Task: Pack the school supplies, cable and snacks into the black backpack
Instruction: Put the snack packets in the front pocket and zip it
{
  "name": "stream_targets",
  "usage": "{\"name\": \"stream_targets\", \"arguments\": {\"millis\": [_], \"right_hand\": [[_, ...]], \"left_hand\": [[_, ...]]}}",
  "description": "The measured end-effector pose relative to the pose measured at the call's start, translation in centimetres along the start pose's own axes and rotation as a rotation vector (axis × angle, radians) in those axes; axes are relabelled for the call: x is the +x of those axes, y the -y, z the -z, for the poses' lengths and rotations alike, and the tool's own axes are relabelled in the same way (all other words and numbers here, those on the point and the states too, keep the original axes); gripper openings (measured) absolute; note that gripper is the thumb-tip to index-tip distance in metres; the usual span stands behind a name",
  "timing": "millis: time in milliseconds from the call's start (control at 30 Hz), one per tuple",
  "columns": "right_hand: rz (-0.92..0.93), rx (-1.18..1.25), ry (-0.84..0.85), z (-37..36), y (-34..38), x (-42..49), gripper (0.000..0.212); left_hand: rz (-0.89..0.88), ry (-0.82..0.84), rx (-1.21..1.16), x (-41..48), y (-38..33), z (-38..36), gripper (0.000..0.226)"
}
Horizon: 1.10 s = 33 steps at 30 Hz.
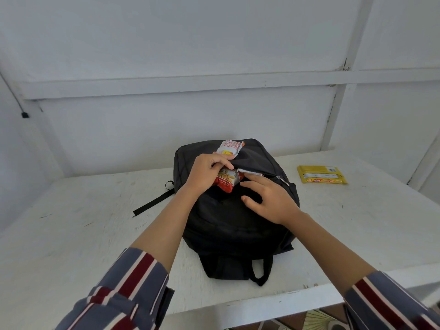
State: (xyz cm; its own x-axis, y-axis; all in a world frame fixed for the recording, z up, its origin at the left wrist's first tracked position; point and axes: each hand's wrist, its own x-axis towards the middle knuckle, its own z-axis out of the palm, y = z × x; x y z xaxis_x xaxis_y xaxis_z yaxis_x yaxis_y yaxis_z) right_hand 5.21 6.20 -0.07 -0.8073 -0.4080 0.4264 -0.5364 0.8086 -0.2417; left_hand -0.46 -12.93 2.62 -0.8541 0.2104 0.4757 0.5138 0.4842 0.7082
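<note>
Stuffing snacks seems the step: the left hand [209, 170] grips a red snack packet [226, 181] at the open pocket of the black backpack [238, 225], the right hand [270, 198] rests slack-fingered on it, and next it needs pushing under, then the yellow biscuit pack [321, 175].

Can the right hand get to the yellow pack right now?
Probably yes: the right hand holds nothing and rests on the backpack; the yellow pack lies on the table to its right, nothing between them.

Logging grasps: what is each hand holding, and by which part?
Left hand grips the red snack packet around its middle; right hand holds nothing.
</note>
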Motion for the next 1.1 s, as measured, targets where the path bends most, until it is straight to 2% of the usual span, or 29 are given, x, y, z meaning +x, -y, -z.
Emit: {"name": "stream_targets", "arguments": {"millis": [167, 267, 333, 467, 567, 667, 800, 900, 1000, 1100], "right_hand": [[-0.034, 0.095, 0.055, 0.6, -0.8, 0.8, 0.052], [-0.038, 0.137, 0.040, 0.9, -1.1, 1.2, 0.042], [-0.041, 0.107, 0.040, 0.8, -1.2, 1.5, 0.038], [-0.064, -0.015, 0.100, 0.6, -1.1, 2.2, 0.042], [-0.064, 0.012, 0.100, 0.6, -1.3, 2.2, 0.040], [-0.026, 0.212, 0.002, 1.0, -1.4, 1.8, 0.028], [-0.135, 0.590, -0.234, 2.5, -0.8, 2.5, 0.019], [-0.138, 0.574, -0.285, 3.4, -0.7, 4.4, 0.023], [-0.122, 0.467, -0.176, 3.4, -0.8, 6.9, 0.038], [-0.136, 0.416, 0.038, 3.1, -0.8, 9.1, 0.048]], "left_hand": [[0.002, -0.011, 0.007, 0.0, 0.0, -0.1, 0.023], [0.006, -0.008, 0.005, 0.0, -0.1, 0.0, 0.023], [0.010, -0.005, 0.002, 0.0, -0.2, 0.0, 0.023], [0.019, -0.005, 0.012, -0.1, -0.3, 0.0, 0.023], [0.019, 0.004, 0.000, -0.2, -0.4, 0.0, 0.023], [0.021, 0.005, -0.014, -0.3, -0.4, 0.1, 0.022], [0.011, 0.003, -0.053, -0.4, -0.5, 0.3, 0.020], [-0.007, 0.021, -0.074, -0.6, -0.8, 0.3, 0.023], [-0.027, 0.022, -0.035, -0.6, -0.7, 0.2, 0.026], [-0.025, -0.016, -0.023, -0.6, -0.4, 0.0, 0.028]]}}
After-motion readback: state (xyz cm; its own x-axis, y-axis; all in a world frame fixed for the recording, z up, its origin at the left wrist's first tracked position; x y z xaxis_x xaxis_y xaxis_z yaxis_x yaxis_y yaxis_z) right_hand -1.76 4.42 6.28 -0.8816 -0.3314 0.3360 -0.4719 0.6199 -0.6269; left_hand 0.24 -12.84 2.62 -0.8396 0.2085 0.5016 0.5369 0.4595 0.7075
